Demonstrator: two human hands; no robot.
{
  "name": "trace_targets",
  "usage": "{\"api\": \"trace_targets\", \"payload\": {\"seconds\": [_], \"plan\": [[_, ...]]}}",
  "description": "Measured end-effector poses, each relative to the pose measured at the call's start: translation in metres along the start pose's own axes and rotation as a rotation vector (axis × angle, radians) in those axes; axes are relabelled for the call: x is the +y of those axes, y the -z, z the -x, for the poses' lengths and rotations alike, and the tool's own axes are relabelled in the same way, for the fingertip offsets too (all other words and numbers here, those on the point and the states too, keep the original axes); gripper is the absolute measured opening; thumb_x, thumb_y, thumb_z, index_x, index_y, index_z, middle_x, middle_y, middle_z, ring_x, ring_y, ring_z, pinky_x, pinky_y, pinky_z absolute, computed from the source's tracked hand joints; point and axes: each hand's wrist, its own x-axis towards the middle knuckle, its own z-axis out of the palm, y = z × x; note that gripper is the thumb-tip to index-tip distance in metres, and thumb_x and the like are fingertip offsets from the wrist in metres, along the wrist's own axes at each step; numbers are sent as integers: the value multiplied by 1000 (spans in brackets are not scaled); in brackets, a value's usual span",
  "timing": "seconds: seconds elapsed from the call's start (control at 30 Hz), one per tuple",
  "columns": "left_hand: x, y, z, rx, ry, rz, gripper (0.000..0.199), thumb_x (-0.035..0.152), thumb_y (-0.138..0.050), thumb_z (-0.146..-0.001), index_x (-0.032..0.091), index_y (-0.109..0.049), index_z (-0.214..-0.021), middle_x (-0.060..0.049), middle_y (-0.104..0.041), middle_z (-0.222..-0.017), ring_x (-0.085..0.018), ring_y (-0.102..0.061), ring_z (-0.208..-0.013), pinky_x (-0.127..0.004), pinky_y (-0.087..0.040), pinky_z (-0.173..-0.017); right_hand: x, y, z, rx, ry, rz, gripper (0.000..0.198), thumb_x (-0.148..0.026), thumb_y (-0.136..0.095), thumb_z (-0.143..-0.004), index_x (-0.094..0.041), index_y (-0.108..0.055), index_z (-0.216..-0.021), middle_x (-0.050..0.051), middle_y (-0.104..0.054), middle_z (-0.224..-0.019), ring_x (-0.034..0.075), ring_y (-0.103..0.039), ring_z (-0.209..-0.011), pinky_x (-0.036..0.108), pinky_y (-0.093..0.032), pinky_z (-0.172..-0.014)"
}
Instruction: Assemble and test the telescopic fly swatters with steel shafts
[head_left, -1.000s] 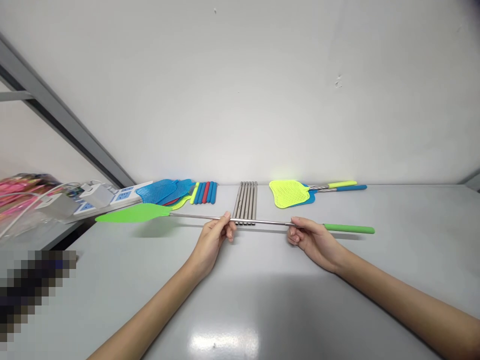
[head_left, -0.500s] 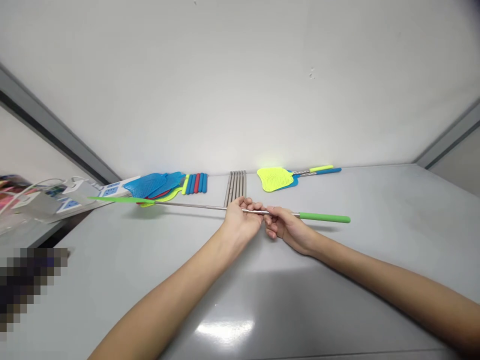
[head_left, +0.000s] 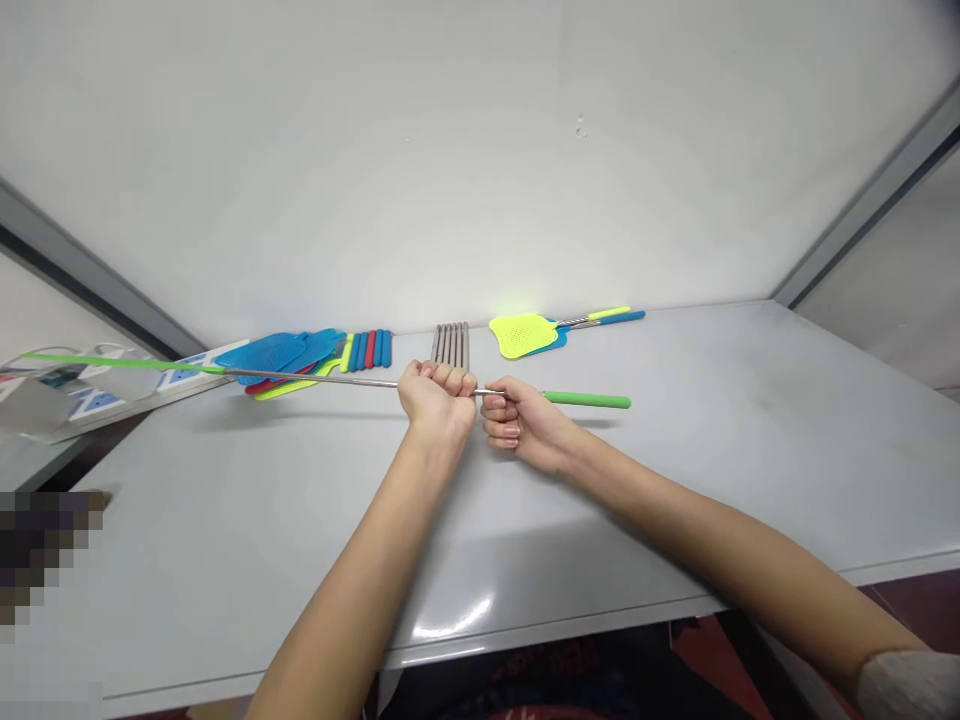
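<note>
One fly swatter (head_left: 337, 379), green and silver, held in your two hands, raised above the grey table (head_left: 712, 430) and passing in front of six or so metal rods (head_left: 450, 345). Head (head_left: 124, 362): bright green, turned edge-on to you, showing as a thin strip that reaches left across the white power strip (head_left: 184, 377). Shaft: slim, bare, shiny metal. Handle (head_left: 589, 400): plain green, rounded at the end, jutting out beyond your right hand (head_left: 525, 425). Grip: your left hand (head_left: 441, 400) wraps the shaft with fingers curled over it; your right, just beside it, is closed round the shaft near the handle. Nearby stock: blue swatter heads (head_left: 262, 353) piled over red and lime ones; one row of coloured handles (head_left: 367, 350); one lime swatter (head_left: 523, 336) overlapping a blue swatter (head_left: 556, 340). Writing: reddish lettering on a dark garment (head_left: 540, 662) below the table edge, too blurred to read
</note>
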Motion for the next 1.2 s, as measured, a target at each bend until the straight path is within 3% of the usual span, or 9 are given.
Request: {"api": "trace_targets", "payload": {"seconds": [0.33, 1.2], "plan": [[5, 7, 0, -17, 42, 18, 29, 20, -24, -80, 18, -15, -52, 8, -10, -35, -6, -10, -28, -22, -11, -35, 6, -1, 6, 39, 55, -11, 25, -25, -46, -71, -18, -32, -51, -9, -20, -45, 4, -14, -35, 19, -16, -34], [32, 24, -17, 105, 119, 84, 27, 13, -24, -75, 18, -14, -50, 7, -10, -35, -6, -10, -27, -21, -8, -34, 9, 4, 8, 97, 59, 57, 28, -26, -49, -72, -17, -34, -51, -9, -16, -48, 4, -13, -36, 18, -14, -34]]}}
